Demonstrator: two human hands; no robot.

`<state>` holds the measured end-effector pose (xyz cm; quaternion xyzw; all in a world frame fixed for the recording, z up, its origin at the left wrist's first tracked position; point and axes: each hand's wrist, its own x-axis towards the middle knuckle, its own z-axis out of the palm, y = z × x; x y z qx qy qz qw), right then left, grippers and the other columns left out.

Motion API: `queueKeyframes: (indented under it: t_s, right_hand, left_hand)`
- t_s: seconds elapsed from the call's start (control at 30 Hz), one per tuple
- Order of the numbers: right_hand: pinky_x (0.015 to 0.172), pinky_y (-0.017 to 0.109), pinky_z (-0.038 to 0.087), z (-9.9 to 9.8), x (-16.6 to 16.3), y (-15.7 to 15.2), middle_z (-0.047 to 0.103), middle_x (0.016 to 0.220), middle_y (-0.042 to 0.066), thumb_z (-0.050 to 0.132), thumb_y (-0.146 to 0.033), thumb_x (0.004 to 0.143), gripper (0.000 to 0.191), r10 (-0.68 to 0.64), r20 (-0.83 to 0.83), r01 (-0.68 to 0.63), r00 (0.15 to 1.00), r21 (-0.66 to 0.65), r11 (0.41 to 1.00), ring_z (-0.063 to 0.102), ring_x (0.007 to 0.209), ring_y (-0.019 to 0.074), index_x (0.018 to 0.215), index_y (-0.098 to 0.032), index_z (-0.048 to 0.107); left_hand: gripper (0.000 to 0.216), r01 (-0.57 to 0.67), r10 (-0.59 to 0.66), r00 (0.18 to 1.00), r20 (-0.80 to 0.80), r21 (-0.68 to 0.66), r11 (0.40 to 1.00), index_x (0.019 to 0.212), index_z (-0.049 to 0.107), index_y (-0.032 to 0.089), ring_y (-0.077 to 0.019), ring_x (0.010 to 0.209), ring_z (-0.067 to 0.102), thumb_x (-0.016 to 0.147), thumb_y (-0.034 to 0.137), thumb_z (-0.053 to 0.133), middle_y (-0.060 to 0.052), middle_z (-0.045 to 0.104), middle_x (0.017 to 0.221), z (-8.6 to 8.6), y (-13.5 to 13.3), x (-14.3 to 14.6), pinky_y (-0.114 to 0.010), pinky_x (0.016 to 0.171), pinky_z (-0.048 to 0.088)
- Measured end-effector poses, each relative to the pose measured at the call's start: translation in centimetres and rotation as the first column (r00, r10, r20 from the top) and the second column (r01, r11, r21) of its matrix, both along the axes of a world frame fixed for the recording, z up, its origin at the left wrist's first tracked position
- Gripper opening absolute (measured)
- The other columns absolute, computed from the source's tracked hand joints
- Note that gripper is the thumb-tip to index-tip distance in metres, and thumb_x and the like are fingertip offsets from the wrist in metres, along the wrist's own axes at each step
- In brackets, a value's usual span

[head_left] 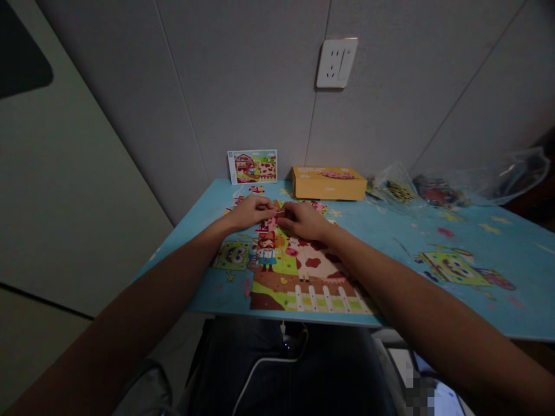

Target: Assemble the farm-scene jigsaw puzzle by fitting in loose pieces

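A partly built farm jigsaw with a farmer, a spotted cow and a white fence lies on the blue cartoon-printed table. My left hand and my right hand meet at the puzzle's far edge, fingers curled and pinched together over a small piece between them. Which hand actually grips the piece is unclear. Several loose pieces lie just beyond my hands.
A reference picture card leans on the wall at the back. An orange puzzle box sits to its right, then clear plastic bags with pieces. A wall socket is above. A grey panel stands left of the table.
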<state>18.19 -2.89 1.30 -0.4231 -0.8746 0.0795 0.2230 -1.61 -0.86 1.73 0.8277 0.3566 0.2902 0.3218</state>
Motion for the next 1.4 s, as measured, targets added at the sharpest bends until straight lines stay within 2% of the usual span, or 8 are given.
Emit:
queueKeyframes:
  t_s: [0.23, 0.4, 0.5, 0.57, 0.7, 1.03, 1.23, 1.4]
  right_hand:
    - [0.055, 0.025, 0.025, 0.4, -0.2, -0.4, 0.057, 0.062, 0.001, 0.044, -0.040, 0.091, 0.034, 0.022, -0.020, -0.021, 1.000, 0.018, 1.000, 0.043, 0.054, 0.0113, 0.078, -0.015, 0.062]
    - [0.057, 0.026, 0.025, 0.5, -0.2, -0.5, 0.055, 0.062, 0.001, 0.040, -0.040, 0.094, 0.036, 0.022, -0.031, -0.022, 0.999, 0.012, 1.000, 0.042, 0.055, 0.0116, 0.077, -0.016, 0.062]
    - [0.058, 0.026, 0.026, 0.5, -0.2, -0.5, 0.055, 0.061, 0.002, 0.043, -0.040, 0.092, 0.034, 0.018, -0.028, -0.017, 0.999, 0.006, 1.000, 0.043, 0.056, 0.0122, 0.078, -0.016, 0.062]
    - [0.059, 0.026, 0.026, 0.4, -0.2, -0.4, 0.056, 0.062, 0.002, 0.045, -0.040, 0.091, 0.032, 0.012, -0.029, -0.012, 0.999, 0.008, 1.000, 0.044, 0.057, 0.0126, 0.079, -0.016, 0.063]
    - [0.059, 0.026, 0.026, 0.4, -0.1, -0.3, 0.058, 0.062, 0.002, 0.046, -0.040, 0.091, 0.032, 0.016, -0.017, -0.016, 1.000, 0.018, 1.000, 0.045, 0.056, 0.0124, 0.080, -0.016, 0.063]
    - [0.059, 0.027, 0.026, 0.1, 0.1, 0.2, 0.062, 0.069, 0.005, 0.049, -0.038, 0.089, 0.030, 0.038, -0.018, -0.037, 0.999, 0.049, 0.998, 0.048, 0.060, 0.0140, 0.077, -0.016, 0.065]
    - [0.059, 0.027, 0.026, 0.3, 0.4, 0.2, 0.064, 0.071, 0.007, 0.047, -0.038, 0.090, 0.033, 0.018, 0.007, -0.018, 1.000, 0.041, 0.999, 0.048, 0.061, 0.0139, 0.080, -0.013, 0.068]
    - [0.059, 0.027, 0.025, 0.3, 0.6, 0.4, 0.066, 0.074, 0.008, 0.046, -0.038, 0.090, 0.035, 0.019, 0.042, -0.020, 0.999, 0.022, 1.000, 0.048, 0.061, 0.0132, 0.082, -0.013, 0.069]
  left_hand:
    - [0.019, 0.102, -0.123, 0.988, -0.089, -0.205, 0.973, 0.070, 0.064, 0.014, -0.0056, 0.039, 0.040, 0.075, 0.032, 0.062, 0.004, 0.049, 0.044, 1.5, -0.6, -1.0, -0.017, 0.040, 0.029]
    - [0.013, 0.174, -0.481, 0.834, -0.270, -0.699, 0.694, 0.074, 0.068, 0.019, -0.0128, 0.045, 0.057, 0.067, 0.031, 0.070, -0.001, 0.066, 0.061, 2.8, -1.5, -2.5, -0.022, 0.041, 0.046]
    - [0.019, 0.095, -0.530, 0.803, -0.273, -0.819, 0.566, 0.080, 0.069, 0.023, -0.0180, 0.052, 0.063, 0.062, 0.025, 0.074, -0.001, 0.070, 0.070, 3.4, -2.0, -2.9, -0.028, 0.045, 0.052]
    - [0.035, 0.072, -0.512, 0.818, -0.261, -0.837, 0.543, 0.092, 0.069, 0.025, -0.0198, 0.054, 0.065, 0.058, 0.020, 0.076, -0.001, 0.070, 0.072, 4.1, -2.5, -2.8, -0.029, 0.046, 0.053]
    - [0.064, 0.046, -0.448, 0.848, -0.282, -0.804, 0.593, 0.114, 0.063, 0.031, -0.0183, 0.050, 0.063, 0.055, 0.012, 0.075, 0.001, 0.069, 0.075, 6.0, -4.3, -2.2, -0.026, 0.042, 0.051]
    - [0.029, -0.089, -0.171, 0.866, -0.470, -0.482, 0.872, 0.101, 0.056, 0.025, -0.0165, 0.060, 0.063, 0.075, 0.036, 0.064, 0.000, 0.068, 0.077, 5.1, -10.0, -4.6, -0.022, 0.049, 0.047]
    - [0.029, -0.049, -0.228, 0.818, -0.528, -0.460, 0.887, 0.108, 0.057, 0.026, -0.0126, 0.054, 0.058, 0.081, 0.032, 0.053, -0.001, 0.067, 0.087, 5.8, -11.3, -3.5, -0.021, 0.048, 0.046]
    - [0.024, 0.005, -0.093, 0.829, -0.552, -0.158, 0.987, 0.106, 0.059, 0.024, -0.0145, 0.083, 0.063, 0.088, 0.030, 0.044, -0.002, 0.068, 0.097, 4.4, -12.4, -5.4, -0.023, 0.072, 0.050]
